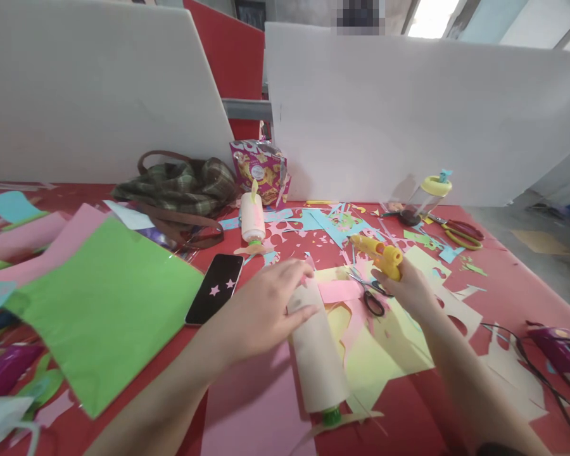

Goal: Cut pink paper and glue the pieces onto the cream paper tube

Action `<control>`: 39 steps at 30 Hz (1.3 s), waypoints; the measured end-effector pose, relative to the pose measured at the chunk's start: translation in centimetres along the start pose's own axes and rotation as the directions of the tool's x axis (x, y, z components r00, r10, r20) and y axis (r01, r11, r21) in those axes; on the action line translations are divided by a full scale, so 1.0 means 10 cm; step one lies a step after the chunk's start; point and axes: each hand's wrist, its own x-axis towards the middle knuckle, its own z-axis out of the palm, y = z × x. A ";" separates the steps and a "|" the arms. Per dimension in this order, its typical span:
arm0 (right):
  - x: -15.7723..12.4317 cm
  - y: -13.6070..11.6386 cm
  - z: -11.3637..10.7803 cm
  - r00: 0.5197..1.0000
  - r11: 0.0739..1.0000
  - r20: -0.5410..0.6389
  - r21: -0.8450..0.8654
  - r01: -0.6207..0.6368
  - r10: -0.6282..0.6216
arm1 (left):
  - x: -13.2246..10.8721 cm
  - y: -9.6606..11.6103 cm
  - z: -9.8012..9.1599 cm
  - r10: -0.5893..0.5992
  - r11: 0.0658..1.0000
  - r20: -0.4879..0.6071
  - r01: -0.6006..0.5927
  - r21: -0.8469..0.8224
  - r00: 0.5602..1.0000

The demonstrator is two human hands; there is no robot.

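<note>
My left hand [270, 304] is wrapped over the upper end of a cream paper-covered bottle [318, 354], which lies on the table with its green cap towards me. A small pink piece shows near its fingertips. In my right hand [411, 291] is a yellow glue gun [370, 246], its nozzle pointing left over the paper scraps. Scissors with black handles [373, 304] lie just below the gun, on yellow and pink paper. Left of my left hand, a black phone [215, 288] carries two pink paper stars [213, 291]. Pink paper [254, 405] lies beneath my left forearm.
Green sheets [109, 304] cover the left side. Behind stand a smaller wrapped bottle [253, 217], a plaid bag [180, 183], a snack packet [261, 171] and a clear container with a yellow rim [427, 196]. Pliers [460, 233] and a cable [527, 361] lie at right.
</note>
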 end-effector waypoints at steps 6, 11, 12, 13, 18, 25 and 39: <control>-0.18 0.17 0.32 0.985 0.778 0.157 0.608 -0.155 0.074 | -0.03 0.09 0.23 0.042 0.998 0.208 -0.030 -0.059 0.977; -0.32 0.19 0.56 0.986 0.325 0.162 0.931 -0.168 0.046 | 0.00 0.16 0.46 0.083 0.977 0.240 -0.032 -0.209 0.967; -0.34 0.17 0.59 0.982 0.266 0.183 0.946 -0.187 0.039 | 0.02 0.17 0.51 0.087 0.970 0.222 -0.032 -0.242 0.971; -0.36 0.14 0.61 0.978 0.227 0.207 0.951 -0.209 0.032 | 0.04 0.18 0.57 0.088 0.961 0.201 -0.030 -0.274 0.976; -0.51 0.06 0.69 0.965 0.193 0.261 0.946 -0.262 0.030 | 0.17 0.23 0.79 0.000 0.924 0.133 0.051 -0.378 0.991; -0.72 0.03 0.81 0.973 0.234 0.229 0.946 -0.225 0.011 | 0.28 0.34 0.85 -0.099 0.852 0.114 0.143 -0.503 0.989; -0.74 -0.20 0.64 0.960 0.283 0.260 0.933 -0.223 -0.101 | 0.34 0.28 0.97 -0.186 0.748 0.039 0.167 -0.643 0.982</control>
